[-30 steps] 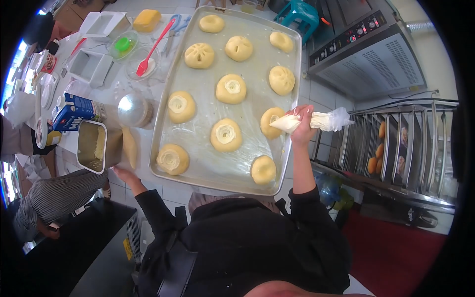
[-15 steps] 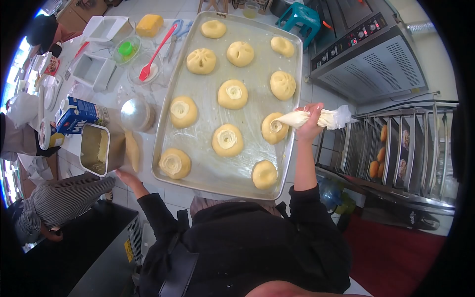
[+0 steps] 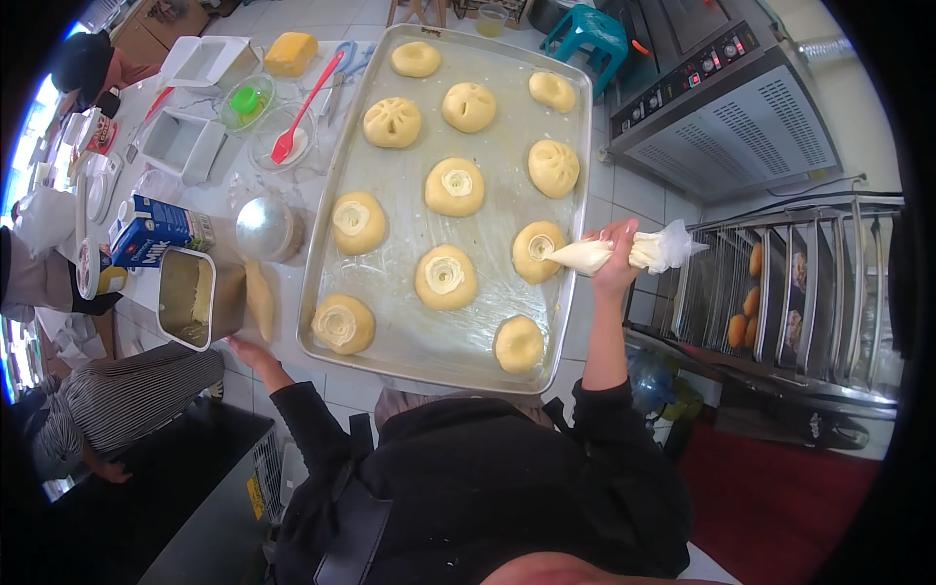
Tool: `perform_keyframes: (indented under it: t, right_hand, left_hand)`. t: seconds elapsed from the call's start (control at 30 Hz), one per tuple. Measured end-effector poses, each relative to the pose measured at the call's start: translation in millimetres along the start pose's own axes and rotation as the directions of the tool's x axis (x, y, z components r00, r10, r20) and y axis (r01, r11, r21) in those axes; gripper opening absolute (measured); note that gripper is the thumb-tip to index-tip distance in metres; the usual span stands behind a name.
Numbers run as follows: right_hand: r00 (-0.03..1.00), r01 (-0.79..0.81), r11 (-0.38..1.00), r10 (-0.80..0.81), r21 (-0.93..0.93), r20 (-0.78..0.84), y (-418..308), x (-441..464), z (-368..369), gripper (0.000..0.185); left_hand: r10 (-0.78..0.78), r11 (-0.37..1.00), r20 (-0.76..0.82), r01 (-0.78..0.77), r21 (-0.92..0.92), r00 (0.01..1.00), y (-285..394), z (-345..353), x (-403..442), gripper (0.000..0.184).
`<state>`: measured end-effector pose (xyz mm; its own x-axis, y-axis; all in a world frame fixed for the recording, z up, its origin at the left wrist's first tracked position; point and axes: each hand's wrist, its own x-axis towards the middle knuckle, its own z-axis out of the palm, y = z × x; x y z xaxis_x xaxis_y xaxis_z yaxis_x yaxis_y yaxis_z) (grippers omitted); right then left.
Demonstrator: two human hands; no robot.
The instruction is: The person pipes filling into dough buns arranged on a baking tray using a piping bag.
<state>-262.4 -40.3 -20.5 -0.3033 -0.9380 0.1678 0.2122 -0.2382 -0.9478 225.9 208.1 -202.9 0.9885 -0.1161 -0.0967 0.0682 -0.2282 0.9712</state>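
Head view shows a large metal tray (image 3: 405, 190) bearing eleven dough rounds, with a person's right hand (image 3: 614, 255) above its right edge. That hand is closed around a piping bag (image 3: 585, 256), whose tip points left at the round on the right side (image 3: 527, 269); whether the tip touches the cream there or sits just clear, I cannot tell. Five rounds carry pale cream: this one, the middle round (image 3: 454, 205), the left round (image 3: 359, 242), the near-middle round (image 3: 446, 298) and the near-left round (image 3: 343, 341). Six show none: the near-right round (image 3: 519, 344), the pleated round (image 3: 553, 168) on the right, the dimpled far-right round (image 3: 552, 92), two slit rounds (image 3: 392, 123) farther off and the far-left round (image 3: 416, 58). By that count, cream tops a little under half of the tray. The left hand (image 3: 255, 353) lies beside the near end of a metal loaf tin (image 3: 226, 297), left of the tray; its fingers are partly hidden, so how far open it is and whether it grips anything cannot be told.
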Motion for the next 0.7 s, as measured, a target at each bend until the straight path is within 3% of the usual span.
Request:
perform_keyframes:
  t: [0.23, 0.43, 0.7]
  right_hand:
    - [0.999, -0.034, 0.997, 0.032, 0.066, 0.036, 11, -4, 13, 0.034]
    - [1.0, 0.022, 0.999, -0.022, 0.05, -0.003, 13, 5, 23, 0.034]
    - [0.99, 0.096, 0.995, -0.093, 0.023, -0.108, 11, 17, 14, 0.032]
  left_hand:
    - [0.123, 0.98, -0.012, -0.119, 0.159, 0.992, 9, 1, -9, 0.048]
    - [0.076, 0.989, -0.02, -0.073, 0.128, 0.997, 23, 7, -20, 0.048]
    - [-0.024, 0.996, 0.025, 0.026, -0.085, 0.999, 22, 8, -16, 0.047]
